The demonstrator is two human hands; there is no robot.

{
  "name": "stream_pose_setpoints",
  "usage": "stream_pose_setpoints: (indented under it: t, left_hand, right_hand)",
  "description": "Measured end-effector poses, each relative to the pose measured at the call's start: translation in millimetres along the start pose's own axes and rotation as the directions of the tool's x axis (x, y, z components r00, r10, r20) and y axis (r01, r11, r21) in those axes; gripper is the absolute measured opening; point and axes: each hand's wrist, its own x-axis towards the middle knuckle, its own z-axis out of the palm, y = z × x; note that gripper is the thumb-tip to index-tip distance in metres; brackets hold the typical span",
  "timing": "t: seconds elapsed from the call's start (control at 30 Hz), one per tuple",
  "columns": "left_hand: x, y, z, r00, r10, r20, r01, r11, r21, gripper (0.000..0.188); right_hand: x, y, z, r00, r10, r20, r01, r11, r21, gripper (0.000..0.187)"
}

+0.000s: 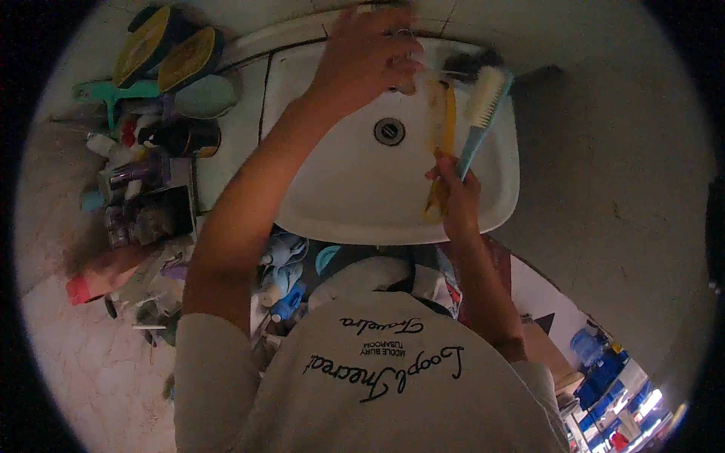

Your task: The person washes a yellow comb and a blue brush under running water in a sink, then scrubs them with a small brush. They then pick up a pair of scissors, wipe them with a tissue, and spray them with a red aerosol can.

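My right hand is closed around a light blue brush with pale bristles and a yellow comb. Both stick up from the fist over the right side of a white sink; the comb is partly smeared by motion. My left hand reaches over the sink's back rim, its fingers bent and blurred. Whatever it may touch there is hidden behind it. Below the hands, the round metal drain shows in the basin.
Left of the sink are two yellow-soled sandals or brushes, a green T-shaped tool, a dark can and several bottles. A dark object lies at the back right rim. Blue bottles stand below the sink's left side.
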Motion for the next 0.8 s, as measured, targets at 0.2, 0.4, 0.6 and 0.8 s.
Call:
stream_pose_setpoints:
  t: [0.2,0.4,0.6,0.8]
  left_hand:
    - [-119.0,75.8,35.8,0.493,-0.441,0.750,0.846,0.042,-0.531,0.024]
    - [-128.6,114.3,25.7,0.398,-0.431,0.810,0.659,-0.480,-0.579,0.030]
    - [-144.7,89.6,16.0,0.323,-0.366,0.873,0.696,-0.533,-0.481,0.028]
    - [-162.8,100.8,24.1,0.429,-0.185,0.884,0.600,-0.674,-0.431,0.030]
  right_hand:
    - [-49.5,3.8,28.4,0.998,0.069,-0.002,-0.068,0.983,0.170,0.023]
    - [-68.4,44.2,39.4,0.993,0.117,-0.001,-0.116,0.988,0.103,0.025]
    - [-93.3,27.9,-1.8,0.978,-0.150,-0.142,0.100,0.944,-0.314,0.037]
    - [-59.2,-25.0,8.2,0.932,-0.362,0.013,0.322,0.811,-0.489,0.054]
